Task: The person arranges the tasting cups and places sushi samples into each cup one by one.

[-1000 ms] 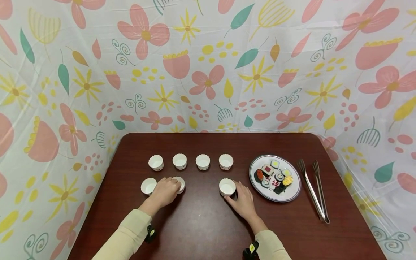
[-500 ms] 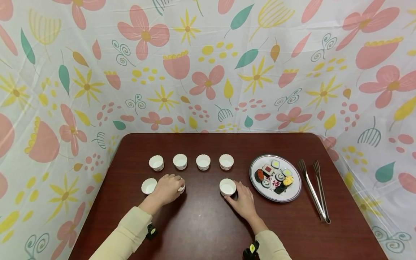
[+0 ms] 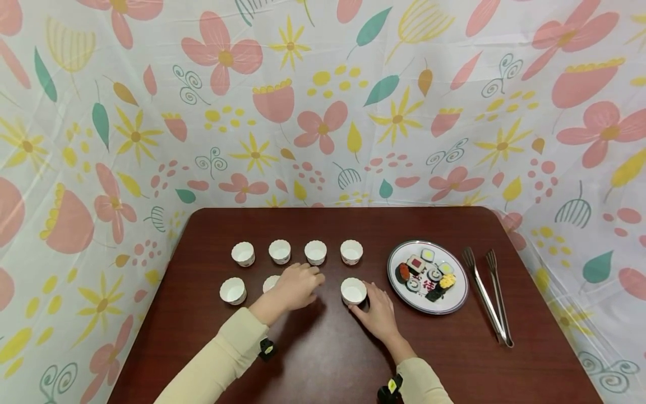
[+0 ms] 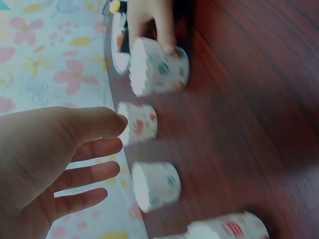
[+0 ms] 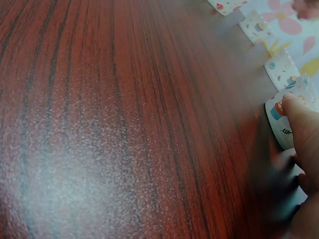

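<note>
My left hand [image 3: 295, 286] hovers over the table between two cups of the front row, holding nothing. In the left wrist view its fingers and thumb are loosely extended, with a gap between them. Behind that hand, a white scalloped baking cup [image 3: 268, 283] is partly hidden. Another cup [image 3: 233, 291] stands at the left end of the same row. My right hand [image 3: 378, 317] holds the right-hand front baking cup [image 3: 353, 290] between thumb and fingers. From the right wrist, the thumb presses on the printed side of that cup [image 5: 279, 112].
A back row of several similar cups includes one cup [image 3: 315, 253] just beyond my left hand. Right of my right hand is a round plate [image 3: 456, 300] bearing sushi pieces [image 3: 433, 274]. Metal tongs [image 3: 487, 300] lie farther right. A floral cloth [image 3: 323, 112] hangs behind the table.
My left hand has let go of the second front-row cup and moved right, leaving that cup standing partly in view. The right hand stays at its cup.
</note>
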Demonstrator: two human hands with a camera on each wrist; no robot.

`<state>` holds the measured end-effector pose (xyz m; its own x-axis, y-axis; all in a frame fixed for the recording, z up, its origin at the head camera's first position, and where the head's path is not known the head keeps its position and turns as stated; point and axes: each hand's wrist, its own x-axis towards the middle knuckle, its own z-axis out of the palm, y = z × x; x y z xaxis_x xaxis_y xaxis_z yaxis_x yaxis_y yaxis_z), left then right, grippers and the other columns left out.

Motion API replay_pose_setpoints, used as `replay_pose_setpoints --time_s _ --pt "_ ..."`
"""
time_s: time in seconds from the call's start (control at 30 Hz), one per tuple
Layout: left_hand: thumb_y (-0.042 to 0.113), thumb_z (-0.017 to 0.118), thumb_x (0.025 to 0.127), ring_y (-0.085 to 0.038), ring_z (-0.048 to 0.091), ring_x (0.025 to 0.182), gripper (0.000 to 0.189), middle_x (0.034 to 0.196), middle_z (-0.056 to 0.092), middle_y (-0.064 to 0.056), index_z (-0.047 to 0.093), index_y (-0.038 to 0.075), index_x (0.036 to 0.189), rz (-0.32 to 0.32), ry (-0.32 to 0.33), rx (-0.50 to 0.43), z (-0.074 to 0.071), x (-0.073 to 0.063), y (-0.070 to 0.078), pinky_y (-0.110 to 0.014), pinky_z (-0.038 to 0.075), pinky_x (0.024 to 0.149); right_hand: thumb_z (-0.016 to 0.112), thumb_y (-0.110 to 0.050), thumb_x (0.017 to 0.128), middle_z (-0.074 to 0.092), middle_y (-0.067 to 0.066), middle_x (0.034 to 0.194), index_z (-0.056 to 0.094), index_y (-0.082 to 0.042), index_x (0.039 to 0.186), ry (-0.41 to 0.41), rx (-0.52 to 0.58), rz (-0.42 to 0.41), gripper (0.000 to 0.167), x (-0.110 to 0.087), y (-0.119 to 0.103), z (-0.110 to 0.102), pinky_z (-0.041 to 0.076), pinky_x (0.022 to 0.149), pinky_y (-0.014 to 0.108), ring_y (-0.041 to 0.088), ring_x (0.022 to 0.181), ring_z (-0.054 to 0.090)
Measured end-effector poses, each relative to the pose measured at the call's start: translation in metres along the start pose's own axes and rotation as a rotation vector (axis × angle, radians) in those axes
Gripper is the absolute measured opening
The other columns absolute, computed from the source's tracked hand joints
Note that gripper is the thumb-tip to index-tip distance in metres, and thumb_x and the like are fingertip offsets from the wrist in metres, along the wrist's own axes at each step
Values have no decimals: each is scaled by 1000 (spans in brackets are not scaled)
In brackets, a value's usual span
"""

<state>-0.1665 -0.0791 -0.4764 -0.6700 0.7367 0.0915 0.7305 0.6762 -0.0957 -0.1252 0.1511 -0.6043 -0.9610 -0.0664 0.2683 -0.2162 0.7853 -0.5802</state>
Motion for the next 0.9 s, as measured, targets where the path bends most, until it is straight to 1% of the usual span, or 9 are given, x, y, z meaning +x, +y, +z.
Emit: replay_pose_setpoints --time_s 0.1,0.17,0.27,0.4,0.53,0.7,0.83,0.9 --pt "26 75 71 -16 59 88 24 92 62 7 68 23 94 23 -16 -4 -1 15 10 -31 47 76 78 -32 70 56 16 124 52 -4 126 2 -3 -3 67 1 1 0 32 96 59 36 121 46" --pt "28 75 71 -15 59 89 26 93 62 7 68 24 95 36 -28 6 -1 23 16 -31 47 78 77 -33 71 56 16 125 51 -4 126 -4 -5 0 67 0 1 0 32 97 59 37 121 46" --pt "32 74 72 -13 58 90 28 95 62 9 68 26 98 51 -49 26 0 34 25 -29 47 76 77 -32 72 55 16 126 50 -4 127 -13 -5 5 68 0 1 0 31 97 59 37 122 45" --pt "34 74 72 -13 57 90 31 99 62 9 68 27 102 66 -78 27 2 44 35 -28 46 74 77 -30 72 55 16 126 50 -4 128 -13 1 3 66 0 1 -1 31 97 60 38 122 45" --pt "40 75 72 -13 58 91 34 100 62 9 67 27 102 88 -97 35 9 53 43 -29 46 76 77 -29 73 55 15 126 50 -5 128 -14 8 3 66 0 1 -1 30 97 61 39 122 45" --pt "45 73 73 -12 57 93 33 102 63 10 67 28 101 99 -137 58 20 60 50 -29 46 79 76 -29 73 55 16 126 50 -5 127 -19 13 5 65 0 0 -2 30 97 61 38 123 44" --pt "40 72 76 -12 57 94 26 105 64 11 68 29 99 97 -163 59 25 63 56 -30 45 83 76 -28 73 54 18 126 50 -4 127 -23 20 10 65 0 -1 -3 29 98 61 38 123 44" --pt "37 71 77 -11 57 93 20 104 65 12 68 29 96 93 -178 51 28 65 58 -30 45 85 76 -29 73 54 18 126 50 -4 128 -27 23 13 65 0 -1 -3 29 98 60 38 123 44"
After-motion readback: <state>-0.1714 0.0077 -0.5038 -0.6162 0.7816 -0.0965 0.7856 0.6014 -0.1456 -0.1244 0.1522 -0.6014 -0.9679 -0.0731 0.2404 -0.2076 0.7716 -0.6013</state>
